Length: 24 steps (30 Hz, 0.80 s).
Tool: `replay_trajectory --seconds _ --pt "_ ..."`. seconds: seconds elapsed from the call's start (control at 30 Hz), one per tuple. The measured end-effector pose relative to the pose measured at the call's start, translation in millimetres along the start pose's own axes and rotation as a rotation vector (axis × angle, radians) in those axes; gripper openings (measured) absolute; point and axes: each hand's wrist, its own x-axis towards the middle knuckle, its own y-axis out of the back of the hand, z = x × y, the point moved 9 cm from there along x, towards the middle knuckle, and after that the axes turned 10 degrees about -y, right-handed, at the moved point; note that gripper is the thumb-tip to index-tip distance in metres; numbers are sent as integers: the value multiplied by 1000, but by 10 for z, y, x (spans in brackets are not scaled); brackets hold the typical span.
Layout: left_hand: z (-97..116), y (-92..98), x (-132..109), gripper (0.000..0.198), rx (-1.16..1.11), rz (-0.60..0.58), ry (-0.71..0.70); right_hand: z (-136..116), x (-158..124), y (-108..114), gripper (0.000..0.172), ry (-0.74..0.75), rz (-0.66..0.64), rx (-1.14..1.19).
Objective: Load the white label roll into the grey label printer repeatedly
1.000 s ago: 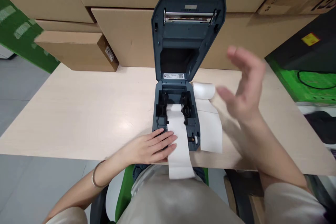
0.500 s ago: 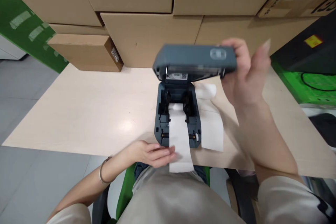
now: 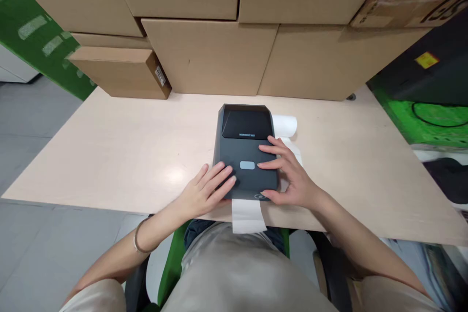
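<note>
A dark grey label printer point(image 3: 247, 152) sits at the table's front edge with its lid down. My left hand point(image 3: 206, 189) lies with fingers stretched over the lid's front left corner. On the right side of the lid rests my right hand point(image 3: 288, 173), its fingers spread and the thumb near the front edge. A strip of white label paper point(image 3: 249, 217) comes out of the printer's front and hangs past the table edge. Behind my right hand, a white paper roll point(image 3: 285, 126) lies beside the printer, its loose sheet partly covered by the hand.
Stacked cardboard boxes point(image 3: 210, 56) line the back of the pale table point(image 3: 127, 156). A smaller flat box point(image 3: 120, 73) stands at the back left. To the right are a green surface point(image 3: 431, 122) with a black cable and a dark panel with a yellow label point(image 3: 427, 60).
My right hand has brought the raised printer lid down and now lies on it. My left hand has moved from the paper strip up onto the lid.
</note>
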Motion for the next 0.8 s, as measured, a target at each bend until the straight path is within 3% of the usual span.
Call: replay_trajectory --seconds 0.07,0.33,0.5,0.63,0.8 --pt "-12 -2 73 53 -16 -53 -14 8 -17 -13 46 28 28 -8" --pt "15 22 96 48 -43 -39 -58 22 -53 -51 44 38 68 -52" --pt "-62 80 212 40 -53 -48 -84 -119 -34 -33 63 76 35 -212" --pt "-171 10 315 53 -188 -152 -92 -266 -14 -27 66 138 20 -372" --pt "-118 -86 307 77 -195 -245 -148 -298 -26 -88 73 155 16 -450"
